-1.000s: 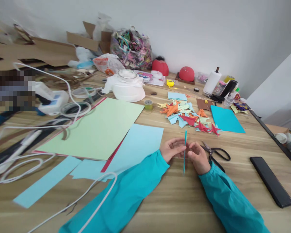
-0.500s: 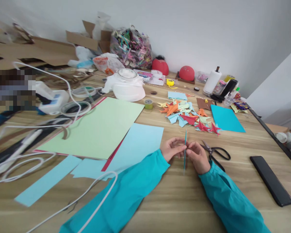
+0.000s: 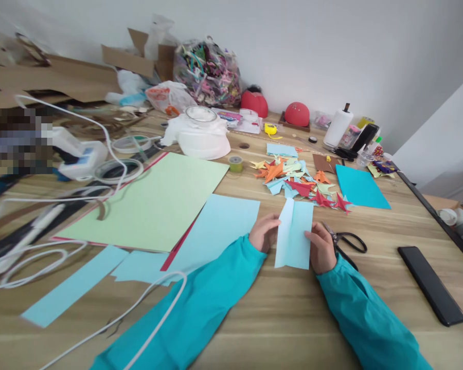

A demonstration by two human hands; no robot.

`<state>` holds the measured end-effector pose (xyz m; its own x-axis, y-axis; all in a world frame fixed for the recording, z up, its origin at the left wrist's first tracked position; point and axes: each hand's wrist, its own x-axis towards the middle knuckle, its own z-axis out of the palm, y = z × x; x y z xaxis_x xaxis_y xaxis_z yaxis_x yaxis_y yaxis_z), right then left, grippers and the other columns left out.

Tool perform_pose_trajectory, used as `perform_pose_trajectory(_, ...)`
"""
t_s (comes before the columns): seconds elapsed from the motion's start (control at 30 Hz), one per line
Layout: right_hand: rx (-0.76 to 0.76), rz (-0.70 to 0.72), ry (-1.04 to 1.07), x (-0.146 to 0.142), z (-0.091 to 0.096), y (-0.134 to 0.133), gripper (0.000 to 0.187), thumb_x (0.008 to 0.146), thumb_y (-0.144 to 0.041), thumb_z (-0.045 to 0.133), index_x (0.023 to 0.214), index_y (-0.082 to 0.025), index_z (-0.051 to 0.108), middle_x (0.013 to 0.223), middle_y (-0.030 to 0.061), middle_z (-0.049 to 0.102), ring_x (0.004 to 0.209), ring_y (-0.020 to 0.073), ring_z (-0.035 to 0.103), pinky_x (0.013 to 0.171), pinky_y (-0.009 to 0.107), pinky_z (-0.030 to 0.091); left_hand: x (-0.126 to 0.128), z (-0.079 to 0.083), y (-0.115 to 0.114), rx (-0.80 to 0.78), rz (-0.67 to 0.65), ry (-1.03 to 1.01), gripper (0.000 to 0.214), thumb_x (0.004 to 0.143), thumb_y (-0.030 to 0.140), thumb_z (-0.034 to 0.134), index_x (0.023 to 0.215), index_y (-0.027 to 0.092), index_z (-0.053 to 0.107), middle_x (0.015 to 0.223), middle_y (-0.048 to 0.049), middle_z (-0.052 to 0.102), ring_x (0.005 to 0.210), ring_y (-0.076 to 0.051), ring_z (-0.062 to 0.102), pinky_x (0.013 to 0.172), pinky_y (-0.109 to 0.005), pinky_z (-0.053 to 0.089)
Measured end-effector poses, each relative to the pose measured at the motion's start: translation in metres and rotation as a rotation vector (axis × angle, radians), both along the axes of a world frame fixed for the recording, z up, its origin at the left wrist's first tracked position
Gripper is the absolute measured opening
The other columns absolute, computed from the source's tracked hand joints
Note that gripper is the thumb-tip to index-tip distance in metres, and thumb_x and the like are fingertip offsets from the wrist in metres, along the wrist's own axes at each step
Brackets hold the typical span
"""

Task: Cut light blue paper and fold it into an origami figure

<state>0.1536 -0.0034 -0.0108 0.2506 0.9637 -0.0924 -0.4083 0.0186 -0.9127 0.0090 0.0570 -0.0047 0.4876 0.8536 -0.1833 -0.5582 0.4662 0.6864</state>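
Both my hands hold one light blue paper piece (image 3: 293, 234) just above the wooden table (image 3: 278, 318). It is spread out flat, with a lengthwise crease down its middle and a pointed top. My left hand (image 3: 263, 232) grips its left edge with closed fingers. My right hand (image 3: 321, 247) pinches the right edge. Both sleeves are teal. Black scissors (image 3: 345, 241) lie just right of my right hand. A pile of folded coloured paper shapes (image 3: 297, 182) lies beyond the paper.
A teal sheet (image 3: 360, 187) lies at the right, a black phone (image 3: 432, 293) nearer the right edge. Large pale green (image 3: 154, 203) and light blue sheets (image 3: 219, 226) lie to the left, with white cables (image 3: 61, 257), tape rolls, bags and cardboard behind.
The paper was folded shut and seen edge-on between my fingers; now it is opened out flat, with my hands moved apart to its two edges.
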Motion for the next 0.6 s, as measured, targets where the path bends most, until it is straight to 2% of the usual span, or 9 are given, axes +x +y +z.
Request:
perform_pose_trajectory(0.07, -0.022, -0.047, 0.001, -0.0002, 0.002, 0.0007, 0.026, 0.057, -0.032, 0.079, 0.069, -0.021, 0.059, 0.062, -0.0038, 0.063, 0.051, 0.0124, 0.053, 0.049, 0.025, 0.04, -0.0024, 0.0012, 0.0022, -0.007, -0.029, -0.016, 0.022, 0.053, 0.021, 0.067, 0.073, 0.012, 0.066, 0.065, -0.0034, 0.067, 0.066, -0.02, 0.063, 0.067, -0.031, 0.048)
perform_pose_trajectory(0.2, -0.043, -0.083, -0.024, -0.0014, 0.0062, 0.0012, 0.031, 0.053, -0.035, 0.083, 0.065, -0.019, 0.058, 0.06, -0.0038, 0.063, 0.051, 0.0105, 0.052, 0.049, 0.022, 0.039, -0.0034, 0.0014, 0.0025, 0.008, -0.002, 0.01, 0.023, 0.048, 0.016, 0.059, 0.069, 0.012, 0.066, 0.061, -0.0025, 0.065, 0.06, -0.018, 0.06, 0.06, -0.029, 0.044)
perform_pose_trajectory(0.47, -0.099, -0.093, -0.089, 0.0024, 0.0073, 0.0017, 0.035, 0.052, -0.039, 0.084, 0.064, -0.019, 0.058, 0.056, -0.0041, 0.062, 0.047, 0.0098, 0.05, 0.044, 0.022, 0.038, 0.0013, -0.0027, 0.0026, 0.03, 0.071, 0.081, 0.026, 0.04, 0.012, 0.055, 0.063, 0.013, 0.068, 0.052, -0.0006, 0.064, 0.048, -0.017, 0.056, 0.047, -0.026, 0.039)
perform_pose_trajectory(0.6, -0.05, -0.05, -0.084, 0.0041, 0.0086, 0.0022, 0.036, 0.049, -0.034, 0.085, 0.069, -0.02, 0.058, 0.061, -0.0034, 0.066, 0.052, 0.0118, 0.056, 0.049, 0.023, 0.043, 0.0008, -0.0064, 0.003, 0.034, 0.097, 0.19, 0.018, 0.042, 0.014, 0.064, 0.06, 0.013, 0.067, 0.05, -0.001, 0.064, 0.045, -0.016, 0.056, 0.046, -0.026, 0.039)
